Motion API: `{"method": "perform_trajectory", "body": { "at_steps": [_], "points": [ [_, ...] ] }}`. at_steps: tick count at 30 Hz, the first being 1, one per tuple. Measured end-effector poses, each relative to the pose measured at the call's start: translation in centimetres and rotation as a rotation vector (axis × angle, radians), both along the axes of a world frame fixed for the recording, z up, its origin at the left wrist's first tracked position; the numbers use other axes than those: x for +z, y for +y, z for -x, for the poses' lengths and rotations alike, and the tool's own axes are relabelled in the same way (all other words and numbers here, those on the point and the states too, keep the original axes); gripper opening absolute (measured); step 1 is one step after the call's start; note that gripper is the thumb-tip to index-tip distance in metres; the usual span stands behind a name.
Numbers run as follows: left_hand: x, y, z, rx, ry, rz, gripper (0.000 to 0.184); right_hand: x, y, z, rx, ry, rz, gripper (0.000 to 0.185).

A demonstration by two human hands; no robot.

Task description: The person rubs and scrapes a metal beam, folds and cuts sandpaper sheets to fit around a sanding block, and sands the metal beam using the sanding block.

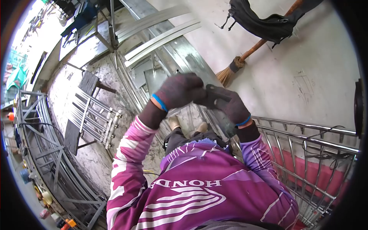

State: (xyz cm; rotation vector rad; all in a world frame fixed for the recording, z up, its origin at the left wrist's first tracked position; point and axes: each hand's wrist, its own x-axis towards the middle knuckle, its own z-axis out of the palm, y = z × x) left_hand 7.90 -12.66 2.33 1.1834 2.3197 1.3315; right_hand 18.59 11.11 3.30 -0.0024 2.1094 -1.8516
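Both my hands wear dark gloves with blue cuff bands and are raised close together in front of me. My left hand (180,90) is closed, its fingers curled toward the right one. My right hand (233,107) is also closed, with its fingers bent. Between them is a dark piece (217,92) at the right hand's fingers; I cannot tell whether it is a separate object or part of the glove. Beneath the hands lies a long grey metal sheet (188,51), with pale metal channels (165,41) across it.
At right stands a shiny metal railing (306,130) with a cable on it. A broom (239,61) and a black bag (264,23) are against the wall. Metal tubes joined in a frame (96,115) rest on supports at left, beside a long steel rack (42,142).
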Motion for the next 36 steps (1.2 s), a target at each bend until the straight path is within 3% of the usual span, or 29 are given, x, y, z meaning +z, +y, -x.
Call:
{"method": "perform_trajectory", "body": {
  "at_steps": [1, 2, 3, 4, 5, 6, 7, 8, 10, 14, 16, 17, 19, 25, 34, 36],
  "points": [
    [0.4, -0.9, 1.5, 0.099, -0.048, 0.027, 0.028, -1.4, 0.4, 0.2, -0.017, 0.076, -0.041, 0.045],
    [-0.7, -2.0, 4.2, 0.180, 0.064, 0.024, 0.028, -2.0, 0.3, 0.5, -0.029, 0.078, -0.040, 0.045],
    [-1.8, -3.4, 6.9, 0.307, 0.245, 0.030, 0.030, -2.4, 0.4, 0.8, -0.189, -0.014, 0.083, 0.044],
    [-1.6, -4.9, 9.0, 0.412, 0.154, 0.044, 0.029, -2.8, 0.5, 0.9, -0.350, -0.104, 0.206, 0.044],
    [-1.1, -6.5, 11.0, 0.480, 0.358, 0.182, 0.028, -3.6, 0.8, 0.8, -0.365, -0.098, 0.207, 0.044],
    [-1.4, -7.7, 12.6, 0.535, 0.360, 0.278, 0.028, -4.7, 1.1, 0.8, -0.365, 0.069, 0.102, 0.043],
    [-0.9, -8.7, 14.0, 0.515, 0.338, 0.406, 0.030, -5.0, 1.1, 1.0, -0.361, 0.235, -0.003, 0.042],
    [-1.3, -9.3, 15.0, 0.531, 0.302, 0.475, 0.035, -5.1, 0.9, 0.9, -0.376, 0.238, 0.002, 0.042],
    [-2.4, -9.6, 16.9, 0.484, 0.223, 0.537, 0.041, -5.0, 0.9, 0.8, -0.401, 0.061, 0.183, 0.042],
    [-3.4, -9.2, 18.8, 0.423, 0.202, 0.562, 0.045, -5.7, 1.0, 0.8, -0.511, 0.003, 0.266, 0.043],
    [-3.4, -8.8, 19.4, 0.388, 0.099, 0.598, 0.048, -5.4, 1.0, 0.6, -0.364, 0.218, -0.025, 0.042],
    [-3.5, -8.7, 19.7, 0.370, 0.061, 0.579, 0.046, -5.2, 0.9, 0.6, -0.369, 0.219, -0.022, 0.042],
    [-3.2, -8.4, 20.1, 0.354, 0.079, 0.588, 0.046, -4.4, 0.4, 0.8, -0.500, 0.005, 0.256, 0.041],
    [-3.6, -8.5, 20.8, 0.296, 0.145, 0.588, 0.043, -5.0, 0.5, 0.8, -0.519, -0.007, 0.359, 0.043],
    [-3.0, -8.0, 19.6, 0.318, 0.287, 0.638, 0.033, -5.1, 0.6, 1.1, -0.508, 0.051, 0.127, 0.044],
    [-3.0, -8.0, 19.5, 0.326, 0.287, 0.622, 0.031, -4.6, 0.4, 1.1, -0.516, 0.019, 0.188, 0.044]
  ]
}}
